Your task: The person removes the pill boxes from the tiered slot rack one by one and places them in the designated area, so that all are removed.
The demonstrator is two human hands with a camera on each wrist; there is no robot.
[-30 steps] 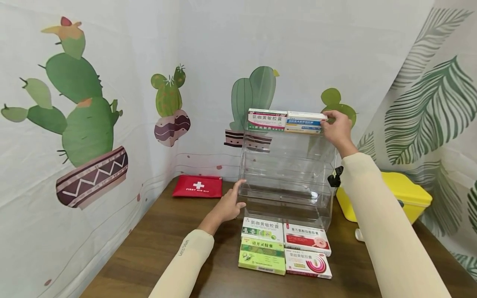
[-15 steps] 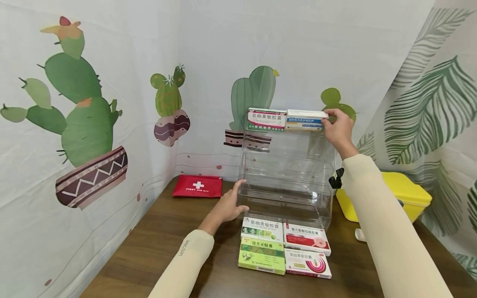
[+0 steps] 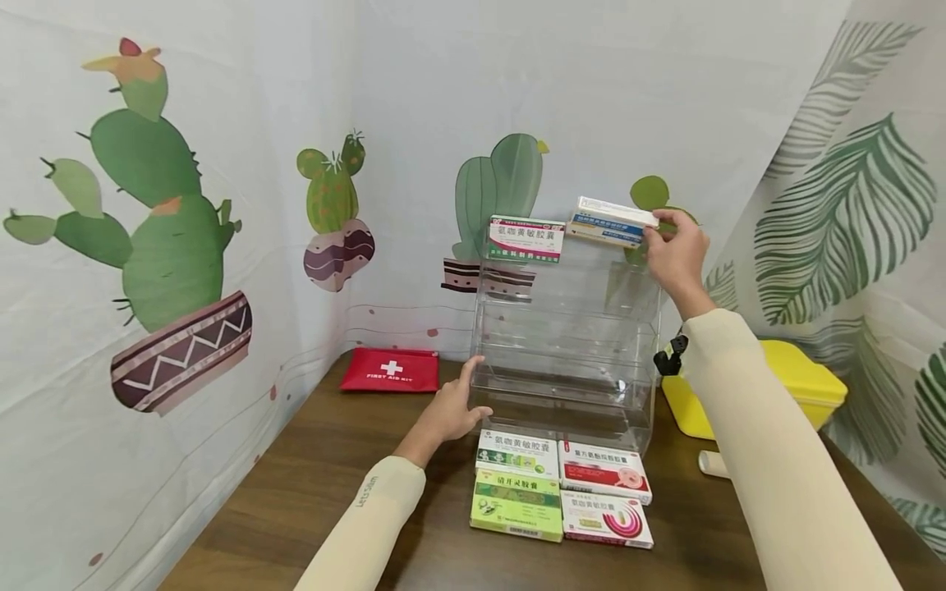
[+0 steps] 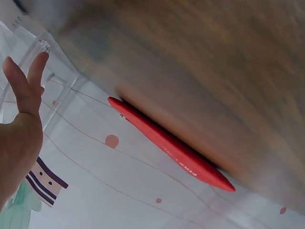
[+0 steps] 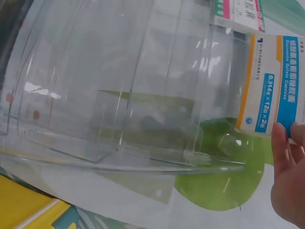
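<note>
My right hand [image 3: 678, 250] pinches the right end of a blue-and-white medicine box [image 3: 612, 223], thumb in front. The box is tilted, its left end higher, over the top tier of a clear stepped display rack [image 3: 569, 361]. In the right wrist view the medicine box [image 5: 271, 86] shows its blue band and orange edge close to the rack's upper end. On the top tier's left side stands a pink-and-green medicine box [image 3: 526, 240]. My left hand [image 3: 449, 409] rests at the rack's lower left side with fingers extended; in the left wrist view its fingers [image 4: 35, 76] lie along the clear wall.
Medicine boxes in white-green [image 3: 517, 453], red-white [image 3: 606, 472], lime green [image 3: 516, 505] and white-pink [image 3: 608, 519] lie before the rack. A red first aid pouch [image 3: 390, 369] lies left. A yellow case [image 3: 791, 382] and a white cylinder [image 3: 713, 464] are at right.
My right hand has lifted the blue-and-white medicine box from level beside the pink-and-green one to a raised, tilted position slightly right. The left hand stays at the rack.
</note>
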